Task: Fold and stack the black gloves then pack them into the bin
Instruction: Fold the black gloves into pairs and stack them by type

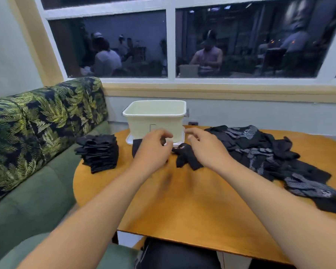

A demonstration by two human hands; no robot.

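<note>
Head view shows 2 bare forearms reaching over the table toward the bin. The left hand (153, 147) has its fingers curled in toward the thumb, with something dark showing in the gap. Whether it pinches cloth there I cannot tell. The right hand (207, 146) is loose, its fingers spread and slightly bent, hovering just above a crumpled black glove (186, 159) that lies on the table between the 2 hands. A flat black piece (136, 149) sticks out from under the left hand on its left side.

Just behind the hands stands the cream bin (155, 117), upright and open at the top, resting on a white lid (130, 141). Left of the hands, near the table edge, sits a stack of folded gloves (99, 152), squared up and many layers high. To the right, an unfolded pile of gloves (270, 158) sprawls toward the near right edge, some with grey dotted palms.

All of this sits on a wooden table (182, 206). A green sofa (37, 191) with a leaf-print back cushion (37, 123) runs along the left, under a dark window (241, 41).
</note>
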